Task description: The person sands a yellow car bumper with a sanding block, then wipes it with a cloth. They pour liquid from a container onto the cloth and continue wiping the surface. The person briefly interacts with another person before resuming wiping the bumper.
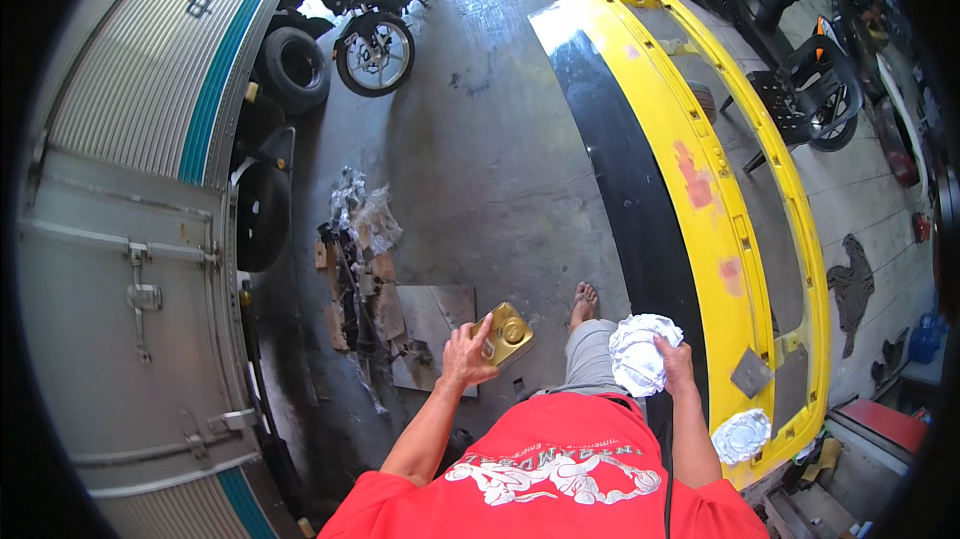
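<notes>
My left hand (468, 353) is closed round a gold metal can (511, 332) with a round lid on top, held out in front of me at the left. In my right hand (679, 361) is a bunched white cloth (640, 353), gripped at its right side. Just right of it stretches a long yellow and black vehicle panel (690, 189) with open window frames and pinkish patches on the yellow. Near the panel's close end lie a second crumpled white cloth (741, 436) and a small grey square sheet (751, 373).
A corrugated truck body (140, 279) fills the left side, with tyres (292, 67) beside it. Plastic-wrapped parts and cardboard (362, 269) lie on the floor. A motorcycle (375, 49) stands far left; a black chair (800, 89) stands beyond the panel.
</notes>
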A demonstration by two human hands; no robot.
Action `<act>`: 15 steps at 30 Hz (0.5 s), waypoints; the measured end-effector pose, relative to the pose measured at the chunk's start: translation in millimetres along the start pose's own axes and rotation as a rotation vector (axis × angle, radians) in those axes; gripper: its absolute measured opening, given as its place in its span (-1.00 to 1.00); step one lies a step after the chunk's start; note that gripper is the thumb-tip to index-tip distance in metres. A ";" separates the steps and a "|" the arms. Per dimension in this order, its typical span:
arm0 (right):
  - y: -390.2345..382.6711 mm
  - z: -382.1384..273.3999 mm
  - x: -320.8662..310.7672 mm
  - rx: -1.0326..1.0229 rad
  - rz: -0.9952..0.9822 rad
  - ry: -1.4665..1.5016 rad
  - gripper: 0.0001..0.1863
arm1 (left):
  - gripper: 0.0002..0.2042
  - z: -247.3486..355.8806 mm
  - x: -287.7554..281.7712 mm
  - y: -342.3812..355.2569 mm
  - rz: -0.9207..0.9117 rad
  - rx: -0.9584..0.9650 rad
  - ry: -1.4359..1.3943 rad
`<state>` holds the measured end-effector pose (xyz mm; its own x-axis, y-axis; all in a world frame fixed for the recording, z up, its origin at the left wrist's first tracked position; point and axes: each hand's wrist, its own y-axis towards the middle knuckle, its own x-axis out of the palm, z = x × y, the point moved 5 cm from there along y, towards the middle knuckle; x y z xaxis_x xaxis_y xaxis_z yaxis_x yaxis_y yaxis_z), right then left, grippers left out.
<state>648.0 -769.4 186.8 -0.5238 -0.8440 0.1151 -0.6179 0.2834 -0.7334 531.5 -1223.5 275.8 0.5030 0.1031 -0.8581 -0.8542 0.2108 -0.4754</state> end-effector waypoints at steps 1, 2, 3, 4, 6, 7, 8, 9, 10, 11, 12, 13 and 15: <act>18.5 -19.8 16.1 0.018 -0.017 0.021 -0.53 | 0.22 -0.9 -13.1 38.9 -0.004 0.004 0.022; 31.1 -37.9 33.9 -0.028 -0.051 0.039 -0.53 | 0.23 -1.2 -24.5 72.4 -0.005 0.030 0.018; 40.6 -50.8 45.7 -0.007 0.010 -0.061 -0.53 | 0.23 -3.0 -33.6 101.3 0.000 0.021 0.018; 54.4 -68.6 59.8 -0.017 0.021 -0.125 -0.54 | 0.23 -3.4 -42.8 134.0 0.008 0.011 0.013; 76.1 -98.8 88.5 -0.048 0.035 -0.142 -0.56 | 0.23 -6.4 -57.6 195.8 -0.002 -0.046 0.001; 85.1 -110.3 102.5 -0.058 0.052 -0.144 -0.56 | 0.23 -8.8 -64.6 226.9 0.000 -0.068 -0.018; 93.6 -119.2 115.8 -0.062 0.061 -0.119 -0.57 | 0.23 -12.3 -70.4 258.1 0.004 -0.086 -0.021; 103.6 -126.1 131.0 -0.079 0.051 -0.066 -0.57 | 0.23 -17.0 -74.9 290.7 0.009 -0.102 -0.016; 113.3 -129.4 146.2 -0.099 0.049 -0.053 -0.58 | 0.24 -21.5 -77.4 323.6 0.023 -0.104 -0.019; 123.6 -129.2 159.7 -0.097 0.076 -0.082 -0.58 | 0.24 -27.8 -76.9 358.2 0.013 -0.113 -0.043; 134.6 -127.3 173.9 -0.107 0.085 -0.081 -0.58 | 0.24 -34.5 -74.2 395.4 -0.002 -0.121 -0.057; 144.4 -123.6 191.2 -0.156 0.067 -0.052 -0.57 | 0.24 -42.1 -69.9 433.7 -0.020 -0.125 -0.061; 157.0 -95.0 218.8 -0.016 0.314 -0.018 -0.51 | 0.23 -53.0 -58.7 516.4 -0.026 -0.075 -0.051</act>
<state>380.7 -866.3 160.5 -0.6800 -0.7221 -0.1271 -0.4370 0.5385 -0.7205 53.9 -1172.2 70.4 0.5297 0.1483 -0.8351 -0.8471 0.1412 -0.5123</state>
